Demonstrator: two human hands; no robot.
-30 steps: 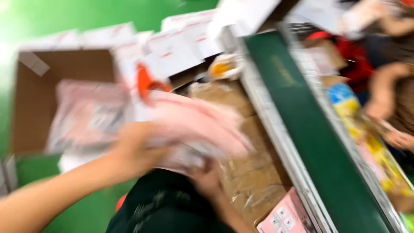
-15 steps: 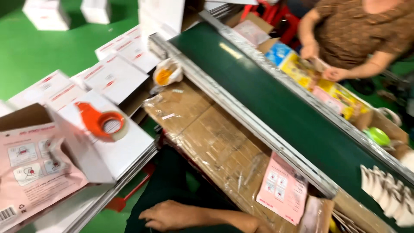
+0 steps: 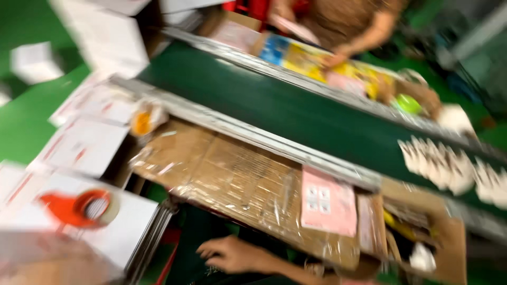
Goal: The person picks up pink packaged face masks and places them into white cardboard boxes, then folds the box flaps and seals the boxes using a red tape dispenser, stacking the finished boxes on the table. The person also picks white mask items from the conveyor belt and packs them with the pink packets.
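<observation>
Cardboard surface [image 3: 222, 174]: plastic-wrapped, beside green belt [image 3: 296, 113].
Pink sheet [image 3: 328, 201]: flat on surface, near belt edge.
Hands: one hand [image 3: 232, 255] visible below surface edge, fingers loosely spread, holding nothing; which hand, cannot tell.
Tape dispenser [image 3: 79, 207]: orange, on white box [image 3: 113, 227], left.

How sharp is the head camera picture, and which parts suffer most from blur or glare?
Head view: motion blur smears the whole picture; the orange tape dispenser and white flat cartons at left are streaked; the one hand in view is soft but readable; the pink printed packet has unreadable marks; clear film over the brown cardboard worktop gives pale glare; the dark green conveyor belt looks evenly lit.
</observation>
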